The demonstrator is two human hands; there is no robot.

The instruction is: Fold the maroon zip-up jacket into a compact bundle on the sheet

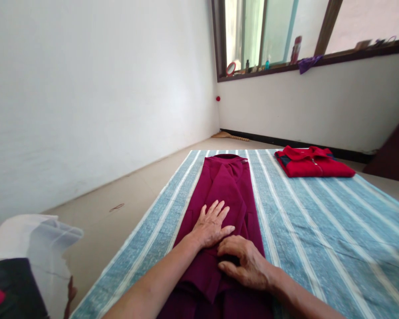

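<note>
The left hand (213, 224) lies flat on the maroon garment (224, 190), fingers spread wide. The right hand (244, 261) rests just nearer on it, fingers loosely curled, holding nothing. The garment lies on a striped sheet (332, 221), with a red shirt (314, 163) far right.

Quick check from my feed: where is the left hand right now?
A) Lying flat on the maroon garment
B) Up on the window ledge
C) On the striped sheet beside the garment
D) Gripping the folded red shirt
A. The left hand lies flat, fingers spread, on the maroon garment, which rests on the blue striped sheet.
</note>
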